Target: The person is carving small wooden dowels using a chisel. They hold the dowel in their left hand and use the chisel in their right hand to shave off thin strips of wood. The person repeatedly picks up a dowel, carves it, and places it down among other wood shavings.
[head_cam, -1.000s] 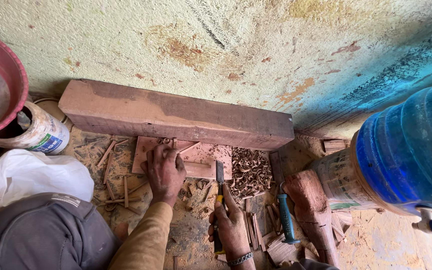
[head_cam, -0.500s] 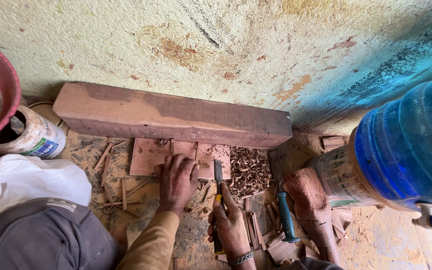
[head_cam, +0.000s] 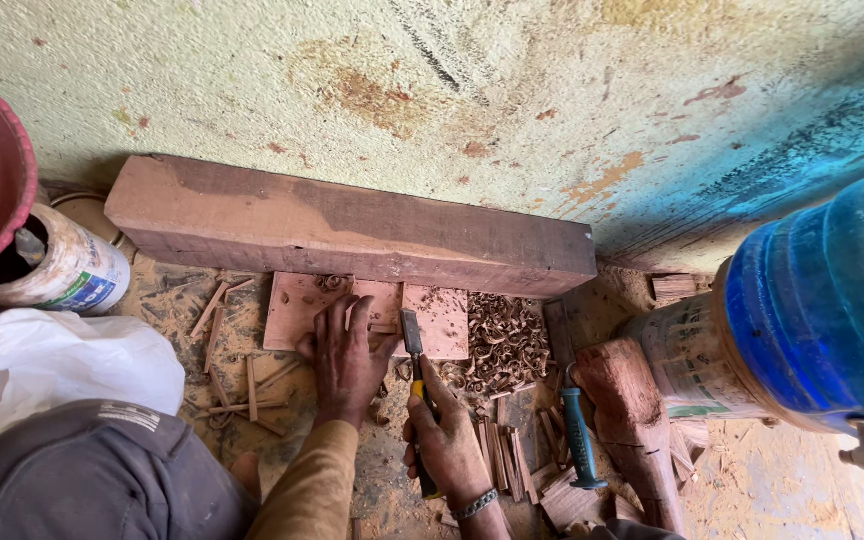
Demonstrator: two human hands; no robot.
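The left hand [head_cam: 347,355] lies flat on a thin reddish wooden board [head_cam: 297,305] on the floor, its fingers spread apart and pressing the board down. The board sits just in front of a thick wooden beam [head_cam: 352,225] that runs along the foot of the stained wall [head_cam: 452,80]. The right hand [head_cam: 447,445] has its fingers clamped around the handle of a chisel [head_cam: 414,345], whose metal blade points away from the person and rests on the board just right of the left hand. To the right of the board lies a heap of curled wood shavings [head_cam: 502,345]. Thin wooden offcuts [head_cam: 247,375] are scattered on the floor to the left. A teal-handled tool [head_cam: 580,435] and a wooden mallet [head_cam: 632,410] lie to the right, near a blue water jug [head_cam: 822,300].
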